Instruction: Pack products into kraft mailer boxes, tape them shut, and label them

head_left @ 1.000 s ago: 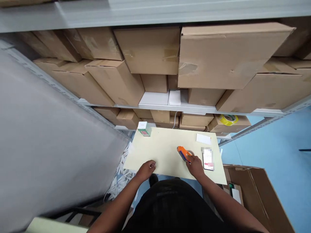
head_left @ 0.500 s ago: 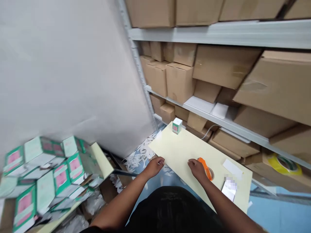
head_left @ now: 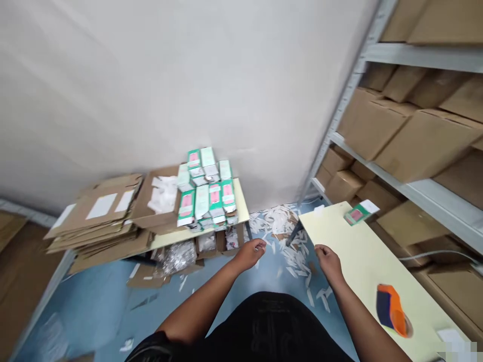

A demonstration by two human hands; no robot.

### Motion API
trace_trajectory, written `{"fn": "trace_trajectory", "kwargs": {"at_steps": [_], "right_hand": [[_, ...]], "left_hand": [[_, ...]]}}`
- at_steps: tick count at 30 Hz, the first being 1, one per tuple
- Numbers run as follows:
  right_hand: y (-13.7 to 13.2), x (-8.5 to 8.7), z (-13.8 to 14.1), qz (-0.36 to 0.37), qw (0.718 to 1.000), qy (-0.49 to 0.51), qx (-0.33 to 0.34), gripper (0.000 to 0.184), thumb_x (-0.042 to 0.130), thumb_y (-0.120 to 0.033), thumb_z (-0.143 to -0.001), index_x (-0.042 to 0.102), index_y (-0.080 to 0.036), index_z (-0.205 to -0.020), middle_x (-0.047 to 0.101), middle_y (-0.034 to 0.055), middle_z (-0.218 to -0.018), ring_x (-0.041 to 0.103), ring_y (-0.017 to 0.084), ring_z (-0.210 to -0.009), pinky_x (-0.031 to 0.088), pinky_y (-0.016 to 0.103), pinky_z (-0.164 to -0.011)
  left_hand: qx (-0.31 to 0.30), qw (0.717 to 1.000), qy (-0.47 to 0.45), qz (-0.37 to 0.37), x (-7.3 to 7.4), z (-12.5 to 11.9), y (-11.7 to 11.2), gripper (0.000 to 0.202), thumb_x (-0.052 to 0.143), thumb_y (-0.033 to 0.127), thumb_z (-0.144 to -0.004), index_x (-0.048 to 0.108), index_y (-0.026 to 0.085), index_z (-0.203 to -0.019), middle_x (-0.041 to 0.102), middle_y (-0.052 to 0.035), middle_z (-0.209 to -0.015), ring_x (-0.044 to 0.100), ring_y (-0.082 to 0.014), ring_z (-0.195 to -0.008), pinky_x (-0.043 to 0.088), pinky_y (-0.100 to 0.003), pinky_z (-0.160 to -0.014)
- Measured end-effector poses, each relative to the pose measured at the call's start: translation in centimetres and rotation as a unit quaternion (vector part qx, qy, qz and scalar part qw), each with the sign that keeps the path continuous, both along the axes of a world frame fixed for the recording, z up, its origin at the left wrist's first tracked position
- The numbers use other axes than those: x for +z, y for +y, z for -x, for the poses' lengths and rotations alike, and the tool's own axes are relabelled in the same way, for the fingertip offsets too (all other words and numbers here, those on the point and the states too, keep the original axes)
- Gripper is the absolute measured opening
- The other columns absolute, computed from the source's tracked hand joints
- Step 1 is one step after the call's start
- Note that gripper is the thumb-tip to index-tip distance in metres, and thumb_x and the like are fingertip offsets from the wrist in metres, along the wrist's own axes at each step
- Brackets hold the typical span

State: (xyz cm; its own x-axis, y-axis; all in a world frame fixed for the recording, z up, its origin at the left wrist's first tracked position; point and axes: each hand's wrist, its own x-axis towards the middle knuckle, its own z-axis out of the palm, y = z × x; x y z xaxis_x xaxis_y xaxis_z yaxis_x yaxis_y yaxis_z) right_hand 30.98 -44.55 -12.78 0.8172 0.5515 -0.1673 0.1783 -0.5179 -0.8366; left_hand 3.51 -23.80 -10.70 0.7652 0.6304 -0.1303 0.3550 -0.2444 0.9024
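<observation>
My left hand [head_left: 252, 254] hovers over the blue floor with its fingers loosely curled in and nothing visible in them. Beside the near edge of the cream table [head_left: 354, 246], my right hand [head_left: 329, 261] is likewise curled, with no object showing in it. On that table, to the right of my right hand, lies an orange tape dispenser [head_left: 395, 309]. A small green and white box [head_left: 360, 212] with a pink panel is at the table's far end.
Another table [head_left: 241, 198] by the wall bears stacked green and white boxes [head_left: 202, 201], an open carton [head_left: 151, 216] and flattened cardboard [head_left: 101, 208]. Paper strips [head_left: 279, 221] litter the floor between tables. Shelving [head_left: 400, 183] with brown cartons stands at right.
The view has swung left, so the cream table sits further right and the wall table shows more fully. Both hands stay curled; the right one now appears by the table edge.
</observation>
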Motion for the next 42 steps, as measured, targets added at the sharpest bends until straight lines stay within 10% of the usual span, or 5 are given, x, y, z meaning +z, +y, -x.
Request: {"fn": "trace_trajectory", "kwargs": {"at_steps": [11,31,42], "right_hand": [[13.8,3.0,16.7,-0.013,0.983,-0.016,0.181,0.046,0.059,-0.058,-0.078,0.078,-0.02,-0.095,0.08,0.0103,-0.103,0.072,0.034,-0.102,0.053,0.042,-0.091],[44.0,8.5,33.8,-0.078,0.839,0.058,0.535,0.038,0.065,-0.053,-0.083,0.077,-0.021,-0.1,0.077,0.006,-0.095,0.069,0.026,-0.089,0.052,0.036,-0.082],[57.6,9.5,51.1,-0.014,0.83,0.195,0.523,0.032,0.069,-0.036,-0.079,0.067,-0.02,-0.107,0.074,0.0048,-0.088,0.07,0.02,-0.078,0.057,0.029,-0.068]], "left_hand": [[0.167,0.986,0.0,0.011,1.3,21.1,4.5,0.03,0.061,0.035,-0.085,0.071,0.019,-0.108,0.076,-0.0074,-0.106,0.07,-0.0233,-0.098,0.054,-0.035,-0.09],[0.535,0.843,-0.009,-0.06,4.9,36.8,15.8,0.027,0.061,0.031,-0.085,0.07,0.019,-0.108,0.076,-0.0076,-0.105,0.072,-0.0225,-0.097,0.057,-0.036,-0.09],[0.564,0.791,0.152,-0.183,9.7,51.7,28.1,0.029,0.059,0.026,-0.087,0.072,0.021,-0.113,0.074,-0.0069,-0.118,0.067,-0.0237,-0.112,0.05,-0.035,-0.103]]}}
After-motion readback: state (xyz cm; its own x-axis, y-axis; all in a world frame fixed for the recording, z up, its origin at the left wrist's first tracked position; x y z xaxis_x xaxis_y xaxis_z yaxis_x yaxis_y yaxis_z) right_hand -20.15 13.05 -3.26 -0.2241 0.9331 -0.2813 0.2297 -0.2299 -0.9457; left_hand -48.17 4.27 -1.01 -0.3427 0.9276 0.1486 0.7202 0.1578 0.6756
